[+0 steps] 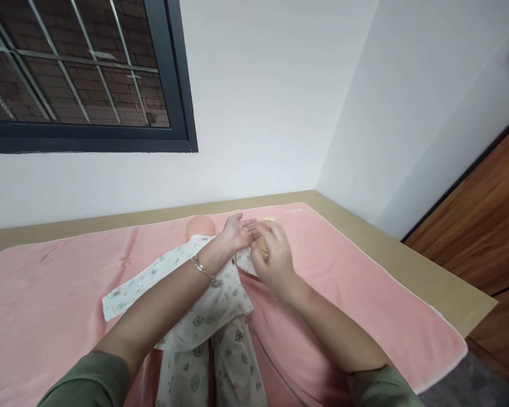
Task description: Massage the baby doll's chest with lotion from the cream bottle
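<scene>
"What's in front of you?"

"A tan surface, mostly covered by a pink blanket. On that lies a doll, its head near the surface's far edge, 2 trouser legs pointing towards me, 1 printed sleeve stretched leftward."

"And you?"

"My left hand is open, palm up, just right of the doll's head. My right hand has bent fingers near it; I can't tell whether they grip the half-hidden yellowish thing behind them."

"Anything else?"

"A silver bracelet on my left wrist."
</scene>
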Action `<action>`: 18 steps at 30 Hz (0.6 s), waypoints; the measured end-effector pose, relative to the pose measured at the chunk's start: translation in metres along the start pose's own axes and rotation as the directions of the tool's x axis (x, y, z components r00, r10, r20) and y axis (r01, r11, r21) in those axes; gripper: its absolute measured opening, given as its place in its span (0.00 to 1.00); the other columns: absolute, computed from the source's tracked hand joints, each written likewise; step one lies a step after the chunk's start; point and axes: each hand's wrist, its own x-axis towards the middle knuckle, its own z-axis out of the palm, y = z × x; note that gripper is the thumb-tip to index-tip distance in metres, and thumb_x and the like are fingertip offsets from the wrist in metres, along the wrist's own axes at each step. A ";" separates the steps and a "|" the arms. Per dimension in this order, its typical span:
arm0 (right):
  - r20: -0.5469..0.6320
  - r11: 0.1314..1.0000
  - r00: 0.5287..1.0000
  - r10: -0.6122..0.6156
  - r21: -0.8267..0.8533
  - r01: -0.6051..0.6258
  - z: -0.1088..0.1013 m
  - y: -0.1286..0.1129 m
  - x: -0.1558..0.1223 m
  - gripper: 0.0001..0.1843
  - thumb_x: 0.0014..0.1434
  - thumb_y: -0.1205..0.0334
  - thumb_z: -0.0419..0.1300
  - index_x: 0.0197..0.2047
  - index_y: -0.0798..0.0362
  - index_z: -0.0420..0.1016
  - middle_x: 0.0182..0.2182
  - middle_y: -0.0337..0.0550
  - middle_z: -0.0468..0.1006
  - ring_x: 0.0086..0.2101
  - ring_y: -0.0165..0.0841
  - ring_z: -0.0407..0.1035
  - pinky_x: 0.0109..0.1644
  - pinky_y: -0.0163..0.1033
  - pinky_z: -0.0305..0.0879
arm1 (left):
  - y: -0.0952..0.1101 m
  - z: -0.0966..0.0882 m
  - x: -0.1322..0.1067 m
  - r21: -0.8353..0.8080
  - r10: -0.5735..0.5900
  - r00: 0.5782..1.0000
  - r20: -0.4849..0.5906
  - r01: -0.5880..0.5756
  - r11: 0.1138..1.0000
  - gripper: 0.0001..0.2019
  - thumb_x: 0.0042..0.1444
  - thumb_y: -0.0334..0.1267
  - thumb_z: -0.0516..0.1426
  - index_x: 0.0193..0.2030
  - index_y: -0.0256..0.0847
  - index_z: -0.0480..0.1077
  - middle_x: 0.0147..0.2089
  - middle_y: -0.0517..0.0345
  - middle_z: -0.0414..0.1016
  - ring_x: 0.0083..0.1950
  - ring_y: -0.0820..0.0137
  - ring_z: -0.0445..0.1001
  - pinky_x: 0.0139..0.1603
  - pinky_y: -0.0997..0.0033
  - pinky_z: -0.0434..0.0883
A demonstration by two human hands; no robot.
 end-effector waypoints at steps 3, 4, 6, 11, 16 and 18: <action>0.109 0.975 0.982 0.151 -0.183 -0.130 0.003 0.037 0.029 0.36 0.54 0.70 0.49 0.66 0.69 0.57 0.65 0.65 0.59 0.66 0.50 0.49 0.67 0.60 0.50 | 0.000 0.007 0.009 -0.033 -0.001 1.000 -0.002 0.001 0.999 0.22 0.65 0.43 0.43 0.57 0.31 0.65 0.47 0.36 0.75 0.43 0.59 0.79 0.40 0.60 0.78; 0.162 0.967 0.972 0.168 -0.218 -0.131 0.008 0.046 0.032 0.37 0.54 0.71 0.49 0.67 0.71 0.55 0.66 0.67 0.57 0.67 0.50 0.48 0.68 0.60 0.48 | 0.000 0.009 0.011 -0.040 -0.005 1.000 -0.001 0.005 0.999 0.22 0.65 0.42 0.43 0.58 0.32 0.65 0.47 0.36 0.75 0.42 0.60 0.79 0.40 0.60 0.78; 0.233 0.954 0.956 0.177 -0.279 -0.108 0.019 0.057 0.032 0.37 0.53 0.72 0.49 0.67 0.74 0.55 0.66 0.68 0.56 0.67 0.50 0.47 0.69 0.59 0.46 | -0.001 0.013 0.013 -0.050 -0.013 1.000 0.006 0.014 0.999 0.21 0.65 0.40 0.44 0.58 0.32 0.65 0.46 0.37 0.76 0.41 0.60 0.80 0.40 0.60 0.78; 0.250 0.913 0.953 0.172 -0.403 -0.059 0.029 0.053 0.028 0.32 0.55 0.70 0.52 0.63 0.73 0.62 0.63 0.67 0.64 0.65 0.49 0.53 0.69 0.55 0.43 | -0.011 0.016 0.011 -0.060 -0.015 1.000 0.022 0.017 0.998 0.20 0.66 0.39 0.43 0.57 0.30 0.64 0.45 0.38 0.76 0.40 0.61 0.80 0.39 0.64 0.78; 0.250 0.882 0.923 0.292 -0.444 -0.159 0.010 0.046 0.053 0.20 0.58 0.69 0.51 0.51 0.61 0.75 0.48 0.60 0.79 0.53 0.45 0.71 0.69 0.56 0.40 | -0.011 0.002 -0.006 -0.021 -0.054 0.998 0.043 0.055 0.998 0.18 0.64 0.38 0.47 0.57 0.29 0.64 0.44 0.38 0.75 0.39 0.60 0.79 0.37 0.62 0.77; 0.246 0.877 0.907 0.341 -0.429 -0.214 0.008 0.044 0.066 0.20 0.59 0.69 0.50 0.51 0.59 0.76 0.44 0.57 0.82 0.49 0.44 0.74 0.68 0.59 0.42 | -0.004 -0.009 -0.019 0.006 -0.070 0.997 0.043 0.070 0.998 0.19 0.64 0.39 0.48 0.57 0.30 0.64 0.46 0.37 0.74 0.40 0.59 0.79 0.38 0.60 0.77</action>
